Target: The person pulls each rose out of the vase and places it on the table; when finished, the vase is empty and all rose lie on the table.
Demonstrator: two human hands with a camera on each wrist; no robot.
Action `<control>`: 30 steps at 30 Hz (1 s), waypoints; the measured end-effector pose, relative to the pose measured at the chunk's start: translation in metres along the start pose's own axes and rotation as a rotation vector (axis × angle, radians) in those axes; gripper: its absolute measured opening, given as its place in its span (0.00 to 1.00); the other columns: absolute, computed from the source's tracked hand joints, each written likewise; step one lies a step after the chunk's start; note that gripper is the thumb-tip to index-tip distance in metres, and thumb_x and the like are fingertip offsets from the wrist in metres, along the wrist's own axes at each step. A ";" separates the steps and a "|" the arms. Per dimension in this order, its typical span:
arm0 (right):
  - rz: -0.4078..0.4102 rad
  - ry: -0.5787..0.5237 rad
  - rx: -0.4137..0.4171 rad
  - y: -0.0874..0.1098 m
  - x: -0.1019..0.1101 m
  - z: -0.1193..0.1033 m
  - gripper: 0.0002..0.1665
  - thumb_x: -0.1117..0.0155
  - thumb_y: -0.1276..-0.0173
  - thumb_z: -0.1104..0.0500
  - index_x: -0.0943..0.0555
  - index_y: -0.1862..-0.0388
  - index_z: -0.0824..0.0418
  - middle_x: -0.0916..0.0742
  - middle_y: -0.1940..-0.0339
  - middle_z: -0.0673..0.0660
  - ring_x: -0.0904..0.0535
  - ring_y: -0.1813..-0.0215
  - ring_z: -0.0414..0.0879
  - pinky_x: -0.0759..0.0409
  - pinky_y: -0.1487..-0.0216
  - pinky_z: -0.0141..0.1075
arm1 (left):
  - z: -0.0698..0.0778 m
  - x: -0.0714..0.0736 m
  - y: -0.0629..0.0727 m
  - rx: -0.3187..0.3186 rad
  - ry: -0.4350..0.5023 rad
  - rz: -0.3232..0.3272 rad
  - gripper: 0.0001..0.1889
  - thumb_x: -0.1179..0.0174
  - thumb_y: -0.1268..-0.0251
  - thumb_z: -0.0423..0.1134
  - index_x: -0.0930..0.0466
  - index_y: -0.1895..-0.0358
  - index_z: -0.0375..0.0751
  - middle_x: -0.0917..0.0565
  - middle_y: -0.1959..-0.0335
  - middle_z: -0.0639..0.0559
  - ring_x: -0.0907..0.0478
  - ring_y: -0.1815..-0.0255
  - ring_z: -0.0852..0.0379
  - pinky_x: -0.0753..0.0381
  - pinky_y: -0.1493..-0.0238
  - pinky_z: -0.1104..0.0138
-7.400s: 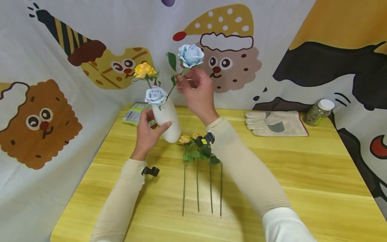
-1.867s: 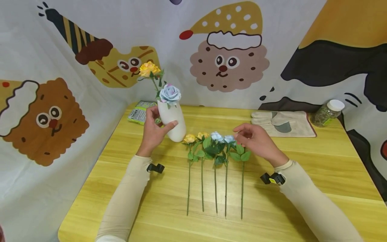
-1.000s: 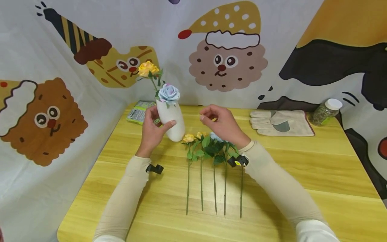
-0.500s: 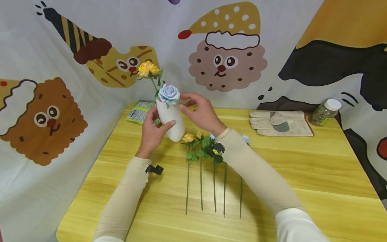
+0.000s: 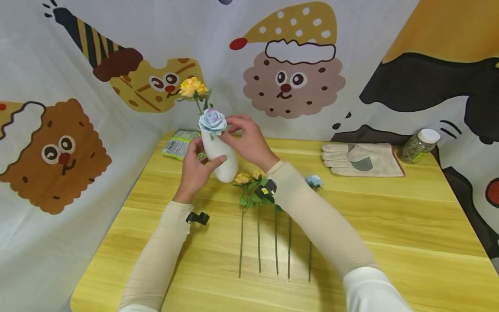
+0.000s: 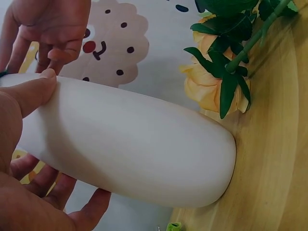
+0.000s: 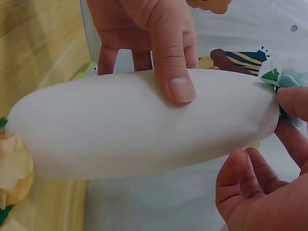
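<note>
A white vase (image 5: pixel 225 149) stands on the table, tilted slightly, with a yellow rose (image 5: pixel 192 88) and a pale blue rose (image 5: pixel 212 121) in its mouth. My left hand (image 5: pixel 195 167) grips the vase's side, thumb across the front, as the left wrist view of the vase (image 6: pixel 144 139) also shows. At the mouth, my right hand (image 5: pixel 249 141) pinches the blue rose just under its bloom, thumb and forefinger by a green leaf (image 7: pixel 271 76) in the right wrist view. Yellow roses (image 5: pixel 242 178) and a blue rose (image 5: pixel 313 181) lie in a row, partly hidden under my right forearm.
Behind the vase lies a green-and-grey packet (image 5: pixel 179 145). A pair of work gloves (image 5: pixel 376 160) lies at the back right, beside a white-lidded jar (image 5: pixel 418 146). A printed cloth (image 5: pixel 218 56) hangs behind the wooden table (image 5: pixel 390 216).
Earlier my right hand held another blue rose above the vase; an added stem then lay in the row. Since, it has come left to the vase's blue rose, which has shifted slightly left.
</note>
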State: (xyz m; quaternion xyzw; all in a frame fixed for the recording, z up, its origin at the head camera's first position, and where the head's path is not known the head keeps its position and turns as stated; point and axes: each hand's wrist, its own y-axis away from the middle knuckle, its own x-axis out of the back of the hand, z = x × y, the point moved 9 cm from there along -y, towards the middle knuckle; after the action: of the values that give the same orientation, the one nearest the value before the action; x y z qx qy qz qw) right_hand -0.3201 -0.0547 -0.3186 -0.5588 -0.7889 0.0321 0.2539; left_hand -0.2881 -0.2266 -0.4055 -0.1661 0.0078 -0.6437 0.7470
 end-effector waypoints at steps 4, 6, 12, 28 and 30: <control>-0.008 0.001 -0.008 -0.003 -0.005 -0.001 0.22 0.28 0.26 0.54 0.14 0.35 0.56 0.19 0.33 0.56 0.21 0.40 0.51 0.18 0.41 0.45 | -0.001 0.001 0.000 -0.002 -0.009 -0.001 0.41 0.22 0.39 0.38 0.34 0.25 0.42 0.25 0.34 0.44 0.27 0.37 0.51 0.21 0.36 0.47; -0.011 0.006 -0.002 -0.005 -0.007 -0.003 0.22 0.28 0.26 0.54 0.14 0.36 0.57 0.19 0.32 0.56 0.22 0.38 0.51 0.19 0.38 0.47 | 0.000 0.001 0.000 -0.003 -0.008 -0.005 0.41 0.21 0.39 0.39 0.34 0.25 0.42 0.25 0.34 0.44 0.27 0.37 0.51 0.21 0.36 0.48; -0.009 0.045 -0.006 -0.009 -0.013 -0.010 0.21 0.30 0.25 0.56 0.13 0.37 0.61 0.20 0.30 0.58 0.25 0.29 0.51 0.26 0.27 0.52 | 0.000 0.001 0.001 0.000 -0.019 -0.010 0.42 0.21 0.39 0.41 0.34 0.25 0.43 0.25 0.34 0.45 0.27 0.36 0.50 0.21 0.36 0.47; 0.131 -0.098 0.037 -0.009 0.010 -0.028 0.24 0.37 0.22 0.62 0.21 0.30 0.61 0.15 0.39 0.58 0.21 0.40 0.48 0.18 0.46 0.38 | -0.004 0.002 -0.002 0.011 -0.029 -0.016 0.43 0.20 0.40 0.43 0.34 0.25 0.42 0.24 0.33 0.43 0.26 0.34 0.49 0.21 0.35 0.46; 0.150 -0.130 0.054 -0.009 0.014 -0.033 0.25 0.38 0.20 0.62 0.23 0.27 0.61 0.15 0.37 0.58 0.19 0.41 0.48 0.18 0.46 0.39 | -0.004 0.002 -0.002 0.009 -0.031 -0.016 0.43 0.20 0.40 0.44 0.34 0.25 0.42 0.24 0.33 0.43 0.26 0.35 0.49 0.21 0.35 0.46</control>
State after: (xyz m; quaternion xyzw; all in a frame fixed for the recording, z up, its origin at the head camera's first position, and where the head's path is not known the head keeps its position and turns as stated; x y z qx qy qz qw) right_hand -0.3168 -0.0528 -0.2817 -0.6061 -0.7583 0.1083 0.2140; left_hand -0.2907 -0.2295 -0.4084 -0.1729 -0.0081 -0.6471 0.7425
